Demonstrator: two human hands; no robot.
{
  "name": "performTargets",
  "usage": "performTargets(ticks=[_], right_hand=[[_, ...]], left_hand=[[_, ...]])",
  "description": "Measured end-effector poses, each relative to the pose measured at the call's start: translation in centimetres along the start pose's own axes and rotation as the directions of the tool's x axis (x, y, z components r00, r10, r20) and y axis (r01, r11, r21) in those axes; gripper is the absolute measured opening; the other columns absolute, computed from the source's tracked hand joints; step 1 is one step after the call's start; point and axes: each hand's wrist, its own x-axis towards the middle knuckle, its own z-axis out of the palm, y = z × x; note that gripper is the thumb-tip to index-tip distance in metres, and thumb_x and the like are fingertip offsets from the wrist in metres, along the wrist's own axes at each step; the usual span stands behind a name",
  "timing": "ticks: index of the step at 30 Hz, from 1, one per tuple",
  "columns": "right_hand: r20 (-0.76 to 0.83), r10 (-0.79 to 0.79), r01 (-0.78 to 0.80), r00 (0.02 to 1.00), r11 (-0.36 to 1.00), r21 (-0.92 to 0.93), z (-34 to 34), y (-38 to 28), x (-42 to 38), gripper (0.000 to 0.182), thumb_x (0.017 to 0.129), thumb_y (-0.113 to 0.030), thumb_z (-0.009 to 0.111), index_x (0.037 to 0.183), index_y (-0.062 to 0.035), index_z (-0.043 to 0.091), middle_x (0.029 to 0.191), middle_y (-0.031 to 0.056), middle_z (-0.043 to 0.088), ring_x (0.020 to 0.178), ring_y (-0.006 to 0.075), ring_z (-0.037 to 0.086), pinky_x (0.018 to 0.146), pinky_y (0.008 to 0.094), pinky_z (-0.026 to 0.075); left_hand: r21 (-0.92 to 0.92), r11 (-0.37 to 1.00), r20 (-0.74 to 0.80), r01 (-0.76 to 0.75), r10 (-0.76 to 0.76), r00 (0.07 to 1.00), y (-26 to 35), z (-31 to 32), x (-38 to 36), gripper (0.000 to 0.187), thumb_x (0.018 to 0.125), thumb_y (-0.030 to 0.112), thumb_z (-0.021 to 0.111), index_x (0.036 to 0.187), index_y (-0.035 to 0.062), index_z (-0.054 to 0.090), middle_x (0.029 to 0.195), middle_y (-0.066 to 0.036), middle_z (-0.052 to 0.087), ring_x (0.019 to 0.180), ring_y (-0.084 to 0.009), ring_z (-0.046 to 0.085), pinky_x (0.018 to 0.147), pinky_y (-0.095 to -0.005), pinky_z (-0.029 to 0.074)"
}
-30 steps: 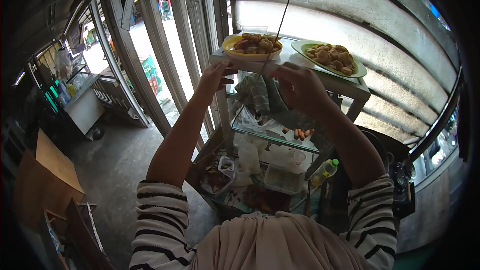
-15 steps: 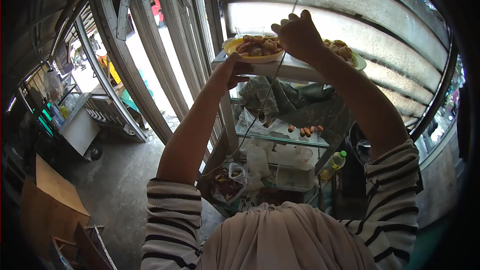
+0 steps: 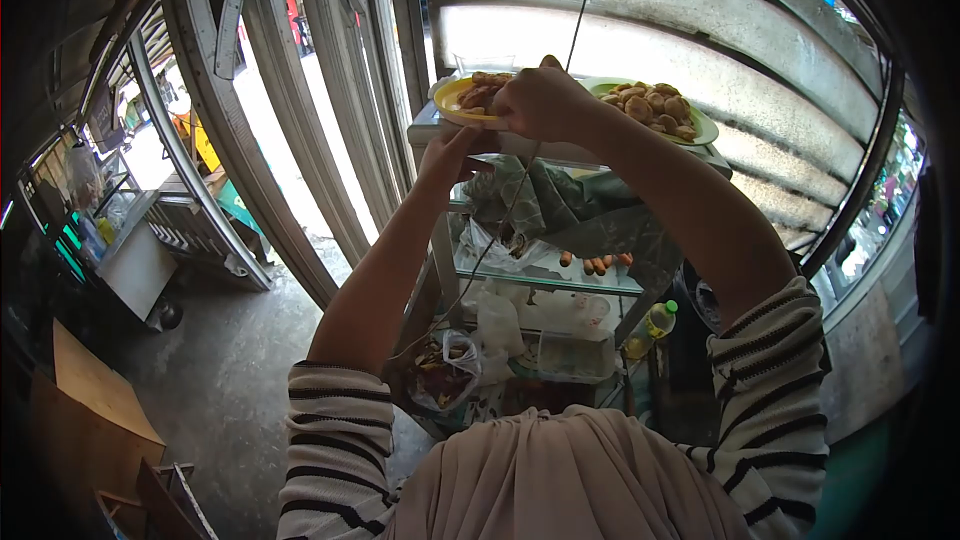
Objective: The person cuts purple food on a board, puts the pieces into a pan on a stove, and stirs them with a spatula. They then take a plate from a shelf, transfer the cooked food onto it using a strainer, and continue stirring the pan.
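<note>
A yellow plate [image 3: 447, 103] of browned fried food [image 3: 482, 96] sits on top of a glass display case [image 3: 421, 136]. My left hand [image 3: 450, 158] is at its near edge, thumb against the rim and fingers curled below. My right hand [image 3: 545, 105] lies over the plate's right side, fingers bent in by the food; its fingertips are partly hidden, so what they hold does not show. Just right of it stands a pale green plate [image 3: 708, 130] heaped with round fried pieces [image 3: 655, 108]. A thin dark cord [image 3: 583, 5] hangs down past my right hand.
Green cloth [image 3: 560, 205] drapes inside the case above several sausage-like pieces [image 3: 598, 265]. Lower down are a plastic bag [image 3: 445, 370], a clear container [image 3: 575, 355] and a bottle with a green cap [image 3: 655, 321]. Metal slats [image 3: 340, 70] stand left; a shutter [image 3: 770, 60] closes the back.
My right hand has come down and left from beside the cord to the yellow plate, uncovering more of the green plate. My left hand stays at the yellow plate's near edge. The view has shifted slightly.
</note>
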Motion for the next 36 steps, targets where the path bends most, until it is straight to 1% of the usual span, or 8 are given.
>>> performTargets(ticks=[5, 13, 21, 24, 27, 31, 34, 36], right_hand=[[0.075, 0.044, -0.039, 0.996, 0.997, -0.071, -1.2, -1.0, 0.9, 0.013, 0.07, -0.025, 0.063, 0.075, -0.0139, 0.067, 0.071, 0.0058, 0.065, 0.07, 0.0239, 0.064, 0.083, 0.0436, 0.043], [0.029, 0.091, -0.094, 0.995, 0.988, 0.127, -1.9, -1.0, 0.8, 0.015, 0.07, -0.024, 0.062, 0.075, -0.0113, 0.067, 0.071, 0.0086, 0.065, 0.07, 0.026, 0.064, 0.067, 0.0378, 0.05], [0.004, 0.2, -0.197, 0.98, 0.963, 0.186, 2.0, -1.5, 1.9, 0.02, 0.07, -0.027, 0.067, 0.075, -0.0078, 0.067, 0.075, 0.0125, 0.066, 0.074, 0.0288, 0.065, 0.068, 0.0386, 0.051], [0.009, 0.114, -0.112, 0.993, 0.955, 0.273, 1.3, -0.2, 1.9, 0.02, 0.069, -0.024, 0.07, 0.078, -0.0067, 0.068, 0.072, 0.0123, 0.066, 0.066, 0.0245, 0.066, 0.063, 0.0351, 0.052], [0.278, 0.15, -0.283, 0.949, 0.792, 0.54, -0.1, 0.7, 1.5, 0.022, 0.069, -0.023, 0.074, 0.082, -0.006, 0.07, 0.068, 0.0104, 0.065, 0.055, 0.017, 0.064, 0.056, 0.0299, 0.051], [0.236, 0.135, -0.25, 0.962, 0.778, 0.576, -1.3, 0.6, 1.1, 0.023, 0.075, -0.022, 0.072, 0.085, -0.0013, 0.067, 0.068, 0.0085, 0.064, 0.048, 0.0121, 0.061, 0.053, 0.0274, 0.05], [0.098, 0.305, -0.296, 0.947, 0.714, 0.634, -0.8, -0.6, 0.3, 0.025, 0.078, -0.02, 0.068, 0.089, 0.0013, 0.061, 0.073, 0.0094, 0.063, 0.049, 0.0139, 0.059, 0.051, 0.0303, 0.049], [-0.306, 0.312, -0.106, 0.899, 0.835, 0.539, 0.2, -1.4, -0.5, 0.023, 0.08, -0.018, 0.066, 0.089, 0.0007, 0.057, 0.079, 0.0111, 0.062, 0.051, 0.0176, 0.06, 0.053, 0.0314, 0.05]], left_hand=[[-0.113, 0.991, -0.049, 0.069, -0.075, 0.996, 0.5, 0.3, -0.2, 0.047, 0.083, 0.045, 0.059, 0.102, 0.0027, 0.063, 0.088, -0.007, 0.069, 0.065, -0.0138, 0.066, 0.043, -0.0156, 0.039], [-0.148, 0.982, -0.027, 0.117, -0.122, 0.992, 1.4, 0.0, -0.4, 0.046, 0.083, 0.043, 0.058, 0.104, 0.0017, 0.061, 0.087, -0.009, 0.068, 0.065, -0.0169, 0.066, 0.047, -0.0181, 0.045], [-0.157, 0.981, 0.027, 0.111, -0.108, 0.994, 1.7, 0.3, -0.6, 0.045, 0.085, 0.042, 0.055, 0.106, 0.0026, 0.06, 0.09, -0.01, 0.067, 0.07, -0.0186, 0.067, 0.05, -0.0198, 0.049], [-0.085, 0.988, 0.019, 0.129, -0.128, 0.992, 2.0, 0.5, -0.9, 0.048, 0.084, 0.046, 0.054, 0.107, 0.0047, 0.06, 0.092, -0.01, 0.068, 0.071, -0.0187, 0.067, 0.043, -0.0179, 0.04], [-0.131, 0.98, 0.043, 0.152, -0.148, 0.988, 1.9, 0.5, -0.6, 0.05, 0.084, 0.047, 0.053, 0.113, 0.0062, 0.056, 0.093, -0.009, 0.068, 0.071, -0.0183, 0.067, 0.043, -0.0173, 0.039], [-0.166, 0.971, 0.028, 0.172, -0.17, 0.985, 1.9, 0.8, -0.6, 0.044, 0.085, 0.046, 0.049, 0.114, 0.0129, 0.053, 0.092, -0.004, 0.069, 0.071, -0.0154, 0.067, 0.043, -0.0173, 0.038], [-0.196, 0.965, -0.001, 0.176, -0.18, 0.984, 2.0, 1.3, -1.0, 0.052, 0.085, 0.046, 0.05, 0.118, 0.0061, 0.048, 0.095, -0.01, 0.067, 0.07, -0.02, 0.067, 0.044, -0.0213, 0.043], [-0.278, 0.951, -0.047, 0.135, -0.153, 0.987, 1.6, 2.1, -1.5, 0.052, 0.085, 0.049, 0.05, 0.116, 0.0067, 0.05, 0.093, -0.01, 0.067, 0.07, -0.0199, 0.067, 0.046, -0.022, 0.045]])
